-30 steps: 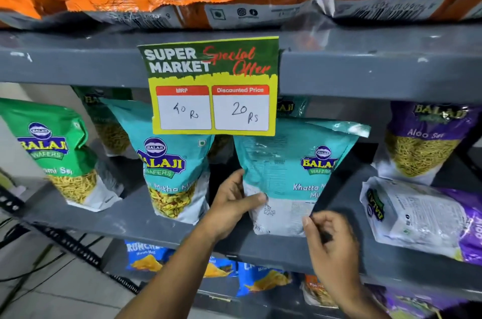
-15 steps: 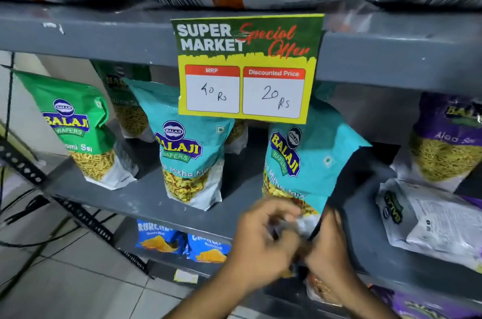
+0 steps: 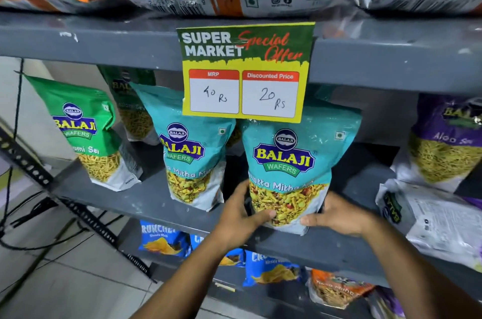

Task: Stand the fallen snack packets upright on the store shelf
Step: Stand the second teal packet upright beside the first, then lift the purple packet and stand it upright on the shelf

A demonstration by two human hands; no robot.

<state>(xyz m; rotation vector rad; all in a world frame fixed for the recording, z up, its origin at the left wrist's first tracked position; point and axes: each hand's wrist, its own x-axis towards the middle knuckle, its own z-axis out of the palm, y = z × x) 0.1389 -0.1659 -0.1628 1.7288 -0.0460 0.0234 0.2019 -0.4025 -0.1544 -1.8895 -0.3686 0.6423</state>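
Two hands, left hand (image 3: 241,214) and right hand (image 3: 339,215), each grip the lower corners of the teal Khatta Mitha packet (image 3: 294,162), probably light, soft, crinkly and slippery.

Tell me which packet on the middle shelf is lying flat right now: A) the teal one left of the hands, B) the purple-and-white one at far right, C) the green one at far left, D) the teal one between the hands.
B: the purple-and-white packet lies on its back at the shelf's right end, while the others named stand upright.
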